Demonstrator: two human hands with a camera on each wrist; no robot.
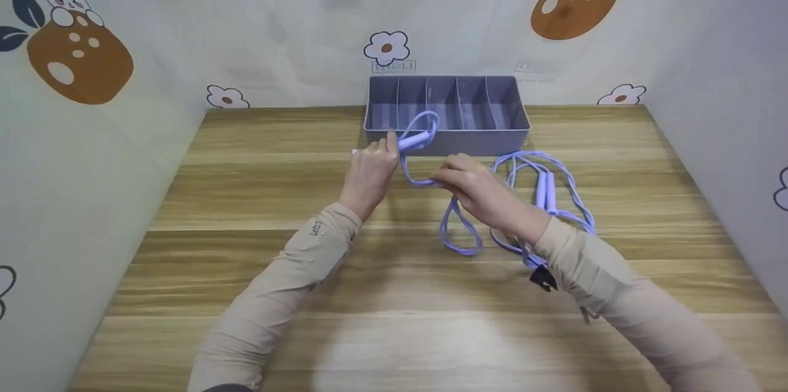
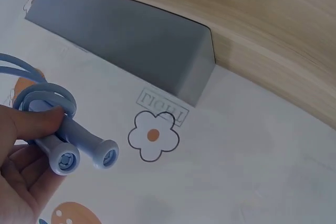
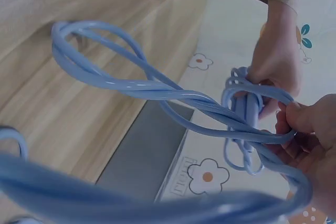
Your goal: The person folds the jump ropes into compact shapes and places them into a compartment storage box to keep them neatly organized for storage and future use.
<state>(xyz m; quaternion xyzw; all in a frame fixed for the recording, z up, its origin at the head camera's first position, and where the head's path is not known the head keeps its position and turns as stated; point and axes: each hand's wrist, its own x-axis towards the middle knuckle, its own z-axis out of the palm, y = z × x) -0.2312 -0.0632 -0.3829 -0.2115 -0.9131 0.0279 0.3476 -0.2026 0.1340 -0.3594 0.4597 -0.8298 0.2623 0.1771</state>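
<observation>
And here the left hand (image 1: 371,172), the nearer to the grey box (image 1: 480,143), has its fingers gripping the blue rope's handles (image 1: 414,141) lengthwise along the box's front, while the right hand (image 1: 477,188) pinches the cord (image 1: 422,183) to their right!

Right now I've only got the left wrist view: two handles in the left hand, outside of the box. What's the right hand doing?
Observer: The right hand is pinching the blue cord.
Operator: Copy. Any more handles around?
Observer: Yes, a second pair of handles lies side by side on the table, nearer the person than the gray box and to the right.
</observation>
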